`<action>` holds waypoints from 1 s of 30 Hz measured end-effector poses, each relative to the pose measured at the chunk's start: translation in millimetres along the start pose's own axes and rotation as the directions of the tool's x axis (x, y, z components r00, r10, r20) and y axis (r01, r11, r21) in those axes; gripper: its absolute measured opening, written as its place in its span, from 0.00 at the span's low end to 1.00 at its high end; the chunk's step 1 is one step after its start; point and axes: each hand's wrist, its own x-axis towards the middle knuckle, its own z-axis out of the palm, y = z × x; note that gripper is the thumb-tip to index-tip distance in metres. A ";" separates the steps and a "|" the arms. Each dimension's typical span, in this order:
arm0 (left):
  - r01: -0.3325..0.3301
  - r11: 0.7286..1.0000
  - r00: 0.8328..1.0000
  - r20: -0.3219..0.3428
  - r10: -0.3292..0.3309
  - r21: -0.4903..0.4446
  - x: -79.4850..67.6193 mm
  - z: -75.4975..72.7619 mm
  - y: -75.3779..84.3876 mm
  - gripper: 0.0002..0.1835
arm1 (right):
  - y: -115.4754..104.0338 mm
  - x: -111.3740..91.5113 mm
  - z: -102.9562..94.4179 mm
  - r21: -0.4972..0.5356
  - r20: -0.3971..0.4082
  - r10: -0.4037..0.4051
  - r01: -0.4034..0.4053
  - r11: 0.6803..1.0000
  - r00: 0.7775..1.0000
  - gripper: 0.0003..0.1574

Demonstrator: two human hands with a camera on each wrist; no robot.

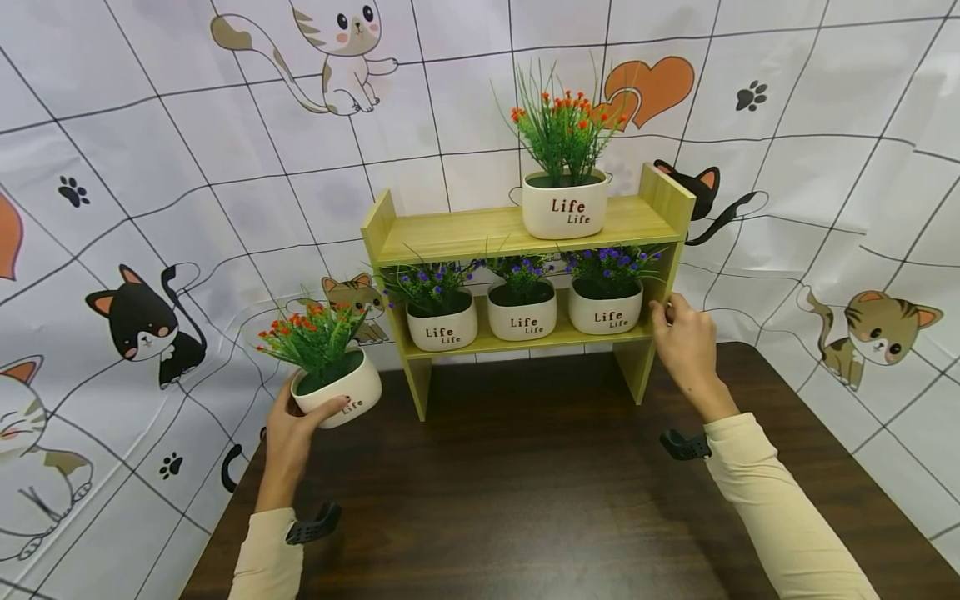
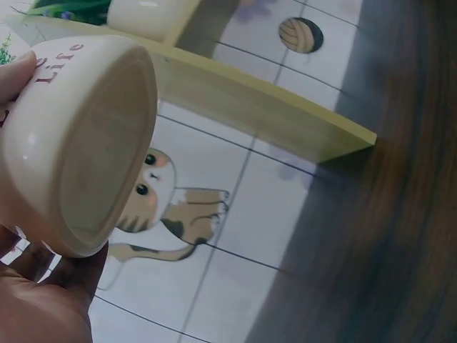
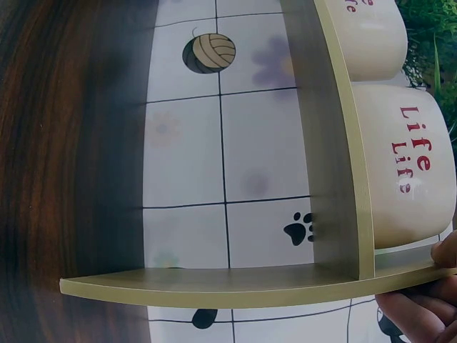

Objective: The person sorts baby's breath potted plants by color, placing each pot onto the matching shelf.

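My left hand grips a white oval flower pot with orange flowers, thumb across its front. It is held tilted, left of the wooden shelf; its bare underside shows in the left wrist view. My right hand pinches the right side panel of the shelf between thumb and fingers. On the top board stands another pot with orange flowers, right of the middle. The lower board carries three pots with purple flowers: a left one, a middle one and a right one, close to my right hand.
The shelf stands on a dark wooden table near its back edge. Behind it hangs a white wall covering with black grid lines and cartoon cats. A black strap is around my left wrist, another strap around the right.
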 end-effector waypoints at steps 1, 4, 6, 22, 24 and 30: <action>-0.010 1.000 1.000 -0.006 0.010 -0.011 -0.7 -0.8 2.0 0.42 | 0.2 0.0 0.1 0.000 0.000 0.000 0.000 1.000 1.000 0.14; -0.038 0.998 0.999 -0.020 0.037 -0.057 -3.4 -2.6 9.0 0.41 | 0.6 -0.3 0.0 0.000 0.002 0.004 -0.004 1.000 1.000 0.14; -0.057 0.994 0.998 -0.024 0.055 -0.093 -5.4 -3.7 14.3 0.40 | 1.2 -0.8 0.2 0.000 0.002 0.007 -0.007 1.000 1.000 0.14; -0.229 0.919 0.973 -0.050 0.224 -0.320 -20.3 -5.6 54.6 0.38 | 1.4 -1.5 1.3 0.000 0.000 -0.004 0.004 1.000 1.000 0.15; -0.261 0.902 0.964 -0.054 0.259 -0.344 -21.3 -6.0 60.7 0.38 | 0.9 -1.2 0.9 -0.002 -0.002 -0.005 0.005 1.000 1.000 0.16; -0.326 0.857 0.942 -0.064 0.329 -0.399 -24.0 -5.5 78.3 0.38 | 0.2 -0.2 0.7 0.000 -0.007 -0.008 0.008 1.000 1.000 0.17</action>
